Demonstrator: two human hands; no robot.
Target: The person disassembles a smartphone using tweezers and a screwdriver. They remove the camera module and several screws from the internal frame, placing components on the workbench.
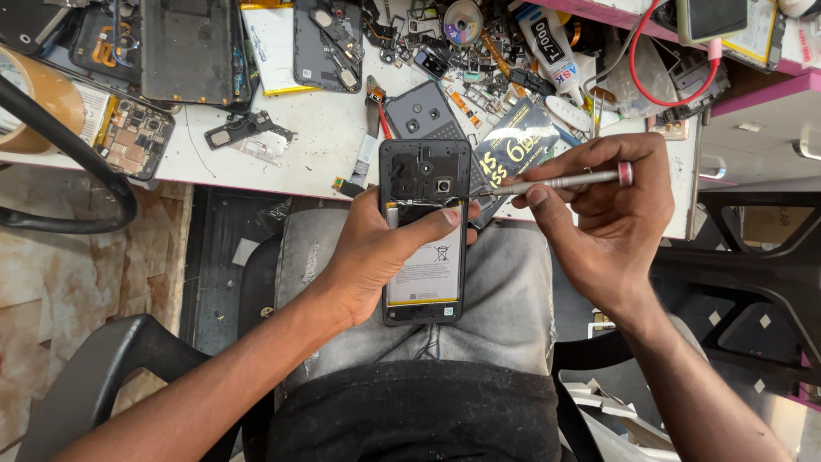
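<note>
White laminate covered the workbench (325, 128), which ran across the top of the view and was littered with dismantled phone parts. Below it sat the person, grey jeans (505, 291) and a black shirt hem filling the middle, with a dark chair arm (94, 376) at the lower left. On the bench lay several dark phone back covers (184, 47), a roll of brown tape (30, 94) at the far left, a white glue tube (547, 43) with a black label, a red cable (650, 77) looping at the right, and a grey phone shell (423, 111) just above the work. Over the lap, the left hand (376, 257) gripped an opened phone (425, 231) from its left side, thumb pressed across the middle, with the pale battery (425, 269) exposed in the lower half and the black frame with a camera hole above. The right hand (599, 222) pinched a slim silver screwdriver (564, 180) with a red ring near its end, held nearly level; its tip seemed to meet the phone's right edge near the top of the battery, though the exact contact point was too small to tell.
</note>
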